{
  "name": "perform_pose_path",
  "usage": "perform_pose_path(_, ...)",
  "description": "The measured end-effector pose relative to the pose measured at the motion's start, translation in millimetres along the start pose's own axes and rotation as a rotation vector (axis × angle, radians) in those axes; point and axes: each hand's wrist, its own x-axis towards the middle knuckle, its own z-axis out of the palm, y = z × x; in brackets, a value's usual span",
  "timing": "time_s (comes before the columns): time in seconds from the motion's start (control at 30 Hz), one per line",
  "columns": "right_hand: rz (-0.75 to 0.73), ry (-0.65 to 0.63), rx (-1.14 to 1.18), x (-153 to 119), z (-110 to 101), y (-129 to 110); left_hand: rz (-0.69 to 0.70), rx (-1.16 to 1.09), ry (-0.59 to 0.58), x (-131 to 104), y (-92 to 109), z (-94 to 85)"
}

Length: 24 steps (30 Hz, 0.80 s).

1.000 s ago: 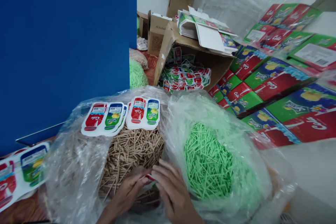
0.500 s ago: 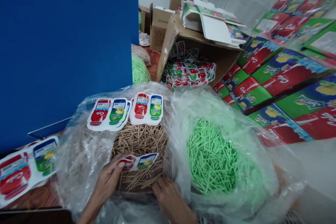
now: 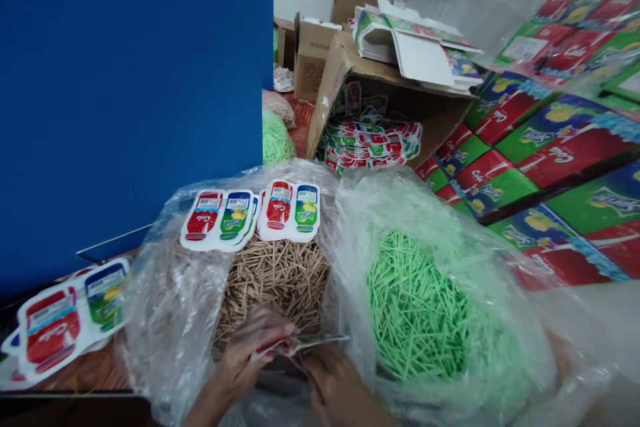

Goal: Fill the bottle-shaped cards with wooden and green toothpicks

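Observation:
My left hand [image 3: 245, 353] pinches the left part of a printed card [image 3: 313, 340], which is tilted nearly edge-on over the open bag of brown sticks [image 3: 280, 277]. At the card's underside is my right hand [image 3: 337, 380], fingers bent; a thin brown stick seems to lie by its fingertips, but what it grips is too small to make out. Two groups of Cola and Sprite cards [image 3: 217, 219] rest on the far edge of the brown bag. To the right, green sticks [image 3: 417, 307] fill another clear bag.
A blue panel [image 3: 130, 80] stands at the left, with more cards [image 3: 65, 320] below it. Behind the bags, an open carton [image 3: 333, 87] holds many cards. Printed Cola and Sprite boxes [image 3: 555, 140] are stacked at the right.
My left hand has moved right and nearer, turning the card from face-up to nearly edge-on. My right hand has come up against the card. The view has shifted slightly.

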Motion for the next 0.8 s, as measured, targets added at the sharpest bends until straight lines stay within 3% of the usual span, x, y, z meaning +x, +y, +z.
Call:
perform_pose_path(0.13,0.029,-0.021,0.098,-2.6,-20.8,4.0,0.025,-0.029,-0.037,2.2,3.3,1.1)
perform_pose_path(0.33,-0.035,0.137,-0.014,-6.3,3.6,22.7,0.039,-0.084,-0.091,2.9,11.4,-1.0)
perform_pose_path(0.47,-0.055,0.21,-0.077,-3.0,1.7,23.0,0.018,-0.102,-0.095,-4.9,12.6,-0.7)
perform_pose_path(0.7,0.061,0.529,0.19,0.5,-37.1,21.6,0.028,-0.099,-0.081,-0.6,14.4,-2.2)
perform_pose_path(0.8,0.191,0.747,0.266,-4.2,-56.3,12.6,0.015,-0.097,-0.102,-0.7,14.0,-1.8)
